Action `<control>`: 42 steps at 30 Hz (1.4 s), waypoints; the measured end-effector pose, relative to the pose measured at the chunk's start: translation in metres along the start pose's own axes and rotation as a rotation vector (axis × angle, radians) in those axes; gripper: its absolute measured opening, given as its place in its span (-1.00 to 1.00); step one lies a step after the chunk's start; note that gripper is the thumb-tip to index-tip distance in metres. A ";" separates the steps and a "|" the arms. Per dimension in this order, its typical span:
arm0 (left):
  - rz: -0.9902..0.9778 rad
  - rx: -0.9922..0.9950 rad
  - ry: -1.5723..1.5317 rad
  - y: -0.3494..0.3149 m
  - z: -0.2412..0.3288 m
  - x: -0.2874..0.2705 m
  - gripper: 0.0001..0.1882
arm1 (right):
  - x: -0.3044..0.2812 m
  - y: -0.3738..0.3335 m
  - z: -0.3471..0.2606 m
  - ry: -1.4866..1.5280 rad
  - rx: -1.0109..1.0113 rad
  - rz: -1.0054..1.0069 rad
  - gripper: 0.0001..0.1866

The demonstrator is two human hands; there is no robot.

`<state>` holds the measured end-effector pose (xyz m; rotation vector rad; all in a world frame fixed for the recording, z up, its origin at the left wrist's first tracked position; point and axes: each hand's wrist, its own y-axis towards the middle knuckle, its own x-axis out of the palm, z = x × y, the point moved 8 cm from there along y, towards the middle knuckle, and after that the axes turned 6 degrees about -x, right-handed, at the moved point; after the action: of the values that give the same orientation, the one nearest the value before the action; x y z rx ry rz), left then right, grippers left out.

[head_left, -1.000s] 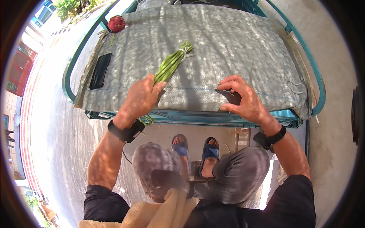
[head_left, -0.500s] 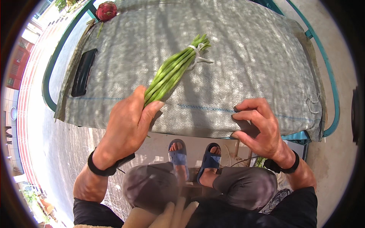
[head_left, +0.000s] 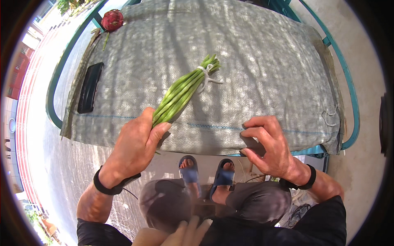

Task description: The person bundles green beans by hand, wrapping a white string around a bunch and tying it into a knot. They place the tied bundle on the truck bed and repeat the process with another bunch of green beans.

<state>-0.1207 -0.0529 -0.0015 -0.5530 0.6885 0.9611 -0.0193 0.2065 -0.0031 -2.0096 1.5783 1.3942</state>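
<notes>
green bean bundle point(head_left: 178, 96) in grasp of left fingers point(head_left: 160, 131), released right fingers point(head_left: 262, 121) well apart near sheet's front edge point(head_left: 201, 150)

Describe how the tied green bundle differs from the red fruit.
The green bundle is long and slender; the red fruit is roundish. The left hand grips the bundle, while no hand touches the fruit. White string binds the bundle; none shows on the fruit. Both look like produce.
</notes>
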 end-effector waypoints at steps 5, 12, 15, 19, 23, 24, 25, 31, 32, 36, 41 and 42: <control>0.057 0.027 0.011 0.005 -0.006 0.003 -0.70 | -0.002 -0.004 0.000 -0.033 -0.027 0.001 -0.57; 0.132 0.040 0.058 0.004 -0.022 0.002 -0.65 | -0.002 -0.004 -0.013 -0.080 -0.051 0.055 -0.62; 0.150 0.070 0.072 0.009 -0.021 0.004 -0.60 | -0.002 -0.007 -0.006 -0.059 -0.047 0.056 -0.62; 0.161 0.082 0.073 0.008 -0.013 0.001 -0.59 | -0.006 -0.009 -0.002 -0.024 -0.045 0.083 -0.59; 0.148 0.042 0.103 0.005 -0.005 0.003 -0.56 | -0.007 -0.010 0.000 -0.017 -0.026 0.096 -0.57; 0.153 0.025 0.107 0.005 -0.005 0.002 -0.56 | -0.007 -0.010 0.001 -0.009 -0.022 0.094 -0.57; 0.157 0.008 0.110 0.005 -0.006 0.004 -0.56 | -0.007 -0.010 0.001 -0.001 -0.018 0.091 -0.56; 0.172 0.136 0.069 0.004 -0.003 0.006 -0.67 | -0.003 -0.009 0.006 -0.010 -0.020 0.097 -0.54; 0.162 0.128 0.070 0.001 -0.001 0.006 -0.67 | -0.004 -0.009 0.005 0.001 -0.013 0.094 -0.54; 0.113 0.022 -0.031 -0.002 0.002 0.003 -0.69 | -0.004 -0.006 0.004 0.027 0.015 0.088 -0.52; 0.089 -0.029 -0.006 0.003 0.006 0.003 -0.72 | -0.005 -0.002 0.010 0.068 0.042 0.082 -0.52; 0.088 -0.065 0.006 0.004 0.006 0.002 -0.73 | -0.005 0.000 0.012 0.078 0.048 0.076 -0.52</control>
<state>-0.1214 -0.0458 0.0004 -0.5869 0.6934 1.0672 -0.0256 0.2179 -0.0055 -2.0187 1.7215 1.3057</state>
